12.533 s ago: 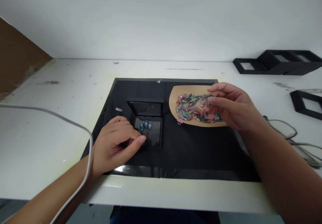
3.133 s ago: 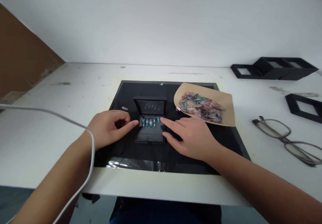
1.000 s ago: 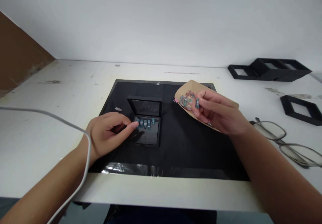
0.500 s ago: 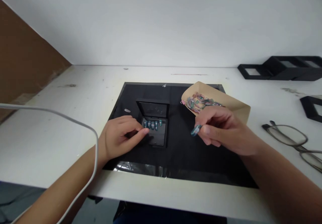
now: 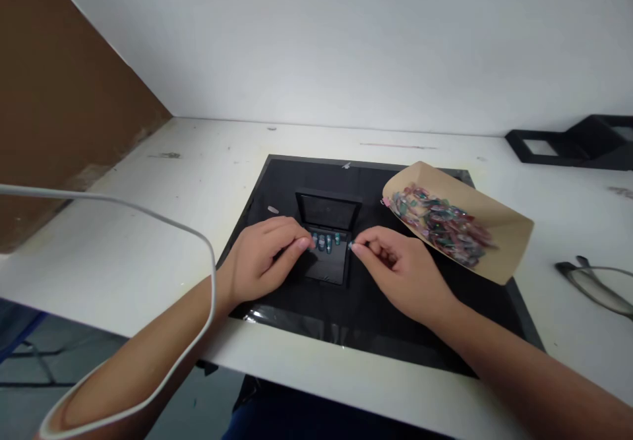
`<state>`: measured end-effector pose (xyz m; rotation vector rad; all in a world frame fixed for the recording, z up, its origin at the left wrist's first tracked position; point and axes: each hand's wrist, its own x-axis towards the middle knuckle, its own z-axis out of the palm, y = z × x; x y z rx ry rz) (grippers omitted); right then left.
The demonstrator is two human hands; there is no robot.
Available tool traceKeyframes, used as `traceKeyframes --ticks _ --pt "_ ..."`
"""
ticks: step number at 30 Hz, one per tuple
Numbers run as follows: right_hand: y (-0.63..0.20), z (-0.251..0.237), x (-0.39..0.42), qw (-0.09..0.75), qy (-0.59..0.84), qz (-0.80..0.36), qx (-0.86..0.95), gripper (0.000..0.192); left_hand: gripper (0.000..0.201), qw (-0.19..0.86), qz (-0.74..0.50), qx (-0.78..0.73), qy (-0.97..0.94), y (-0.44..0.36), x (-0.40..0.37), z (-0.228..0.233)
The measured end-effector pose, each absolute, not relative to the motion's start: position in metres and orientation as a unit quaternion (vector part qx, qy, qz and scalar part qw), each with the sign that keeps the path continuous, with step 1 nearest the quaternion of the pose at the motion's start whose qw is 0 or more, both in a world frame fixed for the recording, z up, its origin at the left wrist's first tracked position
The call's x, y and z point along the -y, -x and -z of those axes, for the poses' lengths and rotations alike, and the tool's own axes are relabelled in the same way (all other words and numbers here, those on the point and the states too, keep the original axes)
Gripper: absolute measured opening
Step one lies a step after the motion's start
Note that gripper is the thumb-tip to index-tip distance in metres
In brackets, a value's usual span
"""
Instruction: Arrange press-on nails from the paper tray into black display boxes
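White table (image 5: 148, 229), black mat (image 5: 395, 308): my left hand (image 5: 262, 265) steadies the open box (image 5: 329, 242) from nine o'clock, my right hand (image 5: 395, 272) pinches one nail tip (image 5: 352, 247) at its three-o'clock rim, best lowered flat beside the seated row (image 5: 326, 240).

Left hand (image 5: 262, 258): rests on the little black box (image 5: 329, 242).
Right hand (image 5: 395, 272): pinches a tiny piece at the box's right edge.
Paper tray (image 5: 504, 245): full of colourful bits.

The small black box (image 5: 328, 245) sits mid-mat, its raised lid walling off the far side. The left hand (image 5: 262, 262) blocks its left edge, the right hand (image 5: 395, 272) its right. The paper tray (image 5: 499, 245) crowds the far right; the mat (image 5: 291, 176) beyond the lid lies open.
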<state>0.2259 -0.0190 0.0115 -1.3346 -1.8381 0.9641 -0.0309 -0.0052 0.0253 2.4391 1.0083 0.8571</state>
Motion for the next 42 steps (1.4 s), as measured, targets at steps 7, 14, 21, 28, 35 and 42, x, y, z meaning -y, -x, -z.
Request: traceKeyframes --ticks 7,14,21,28,35,42 --pt "-0.223 -0.002 0.003 0.268 0.493 -0.418 0.715 0.021 0.011 0.148 -0.38 -0.356 -0.84 0.028 0.01 -0.03" --pt "-0.228 0.003 -0.004 0.251 0.484 -0.467 0.696 0.024 0.011 0.125 -0.4 -0.367 -0.831 0.027 0.01 -0.032" --pt "-0.226 0.002 -0.007 0.278 0.502 -0.477 0.666 0.025 0.021 0.133 -0.345 -0.438 -0.819 0.027 0.007 -0.025" --pt "-0.232 -0.006 0.004 0.275 0.461 -0.458 0.709 0.024 0.019 0.134 -0.35 -0.428 -0.822 0.03 0.005 -0.025" --pt "-0.217 -0.012 0.032 0.299 0.37 -0.333 0.814 0.017 0.031 0.126 -0.315 -0.242 -0.909 0.021 0.011 -0.025" --pt "-0.209 -0.011 0.032 0.393 0.318 -0.243 0.828 0.012 0.032 0.08 -0.365 -0.244 -0.895 0.016 0.015 -0.02"
